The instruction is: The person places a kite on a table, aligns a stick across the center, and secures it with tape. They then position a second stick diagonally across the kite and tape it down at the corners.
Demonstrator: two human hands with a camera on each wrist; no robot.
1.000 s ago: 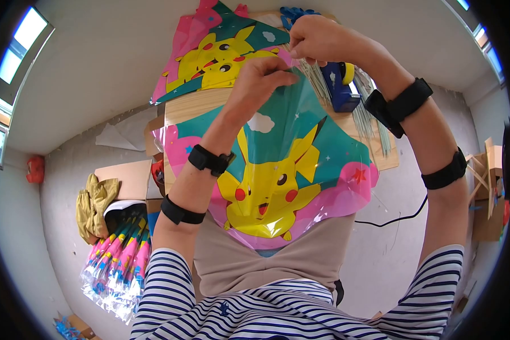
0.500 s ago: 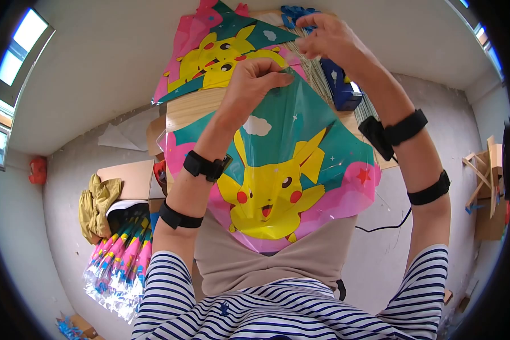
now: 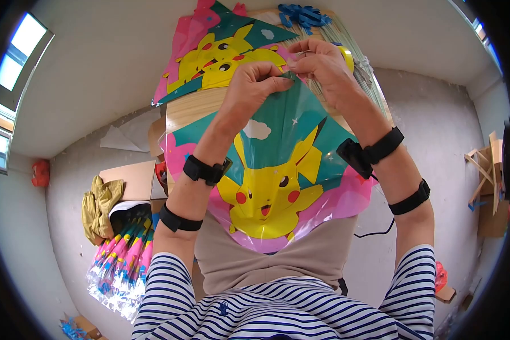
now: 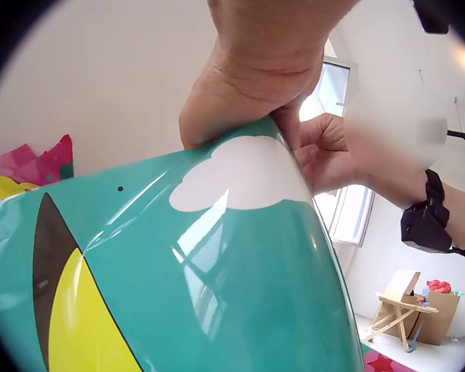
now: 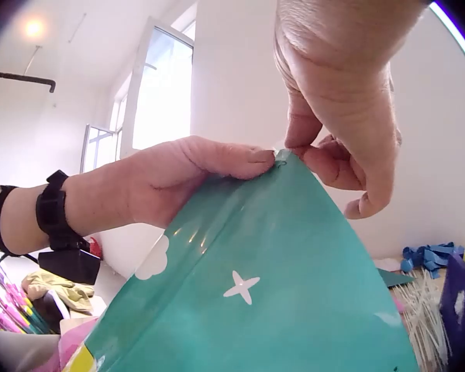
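A glossy plastic kite sheet (image 3: 272, 170), teal and pink with a yellow cartoon figure, hangs from its top corner down over the lap. The left hand (image 3: 248, 90) pinches that corner between thumb and fingers. At the same corner, the right hand (image 3: 326, 71) has thumb and forefinger together at the tip. In the right wrist view, the left thumb lies on the folded tip of the sheet (image 5: 271, 256), and the right hand (image 5: 345, 132) pinches right beside it. From the left wrist view, the left hand (image 4: 256, 85) holds the sheet's upper edge.
More printed sheets (image 3: 209, 54) lie on the wooden table (image 3: 190, 107). Thin sticks (image 3: 360, 73), blue ribbons (image 3: 303, 16) and a yellow tape roll (image 3: 347, 56) are at the back right. On the floor at left, a box (image 3: 127, 180) stands by bundled kites (image 3: 122, 266).
My right hand lifted away from the corner with fingers spread, then came back down to it, now pinching close to the left hand. The left hand has kept its hold, nearly still.
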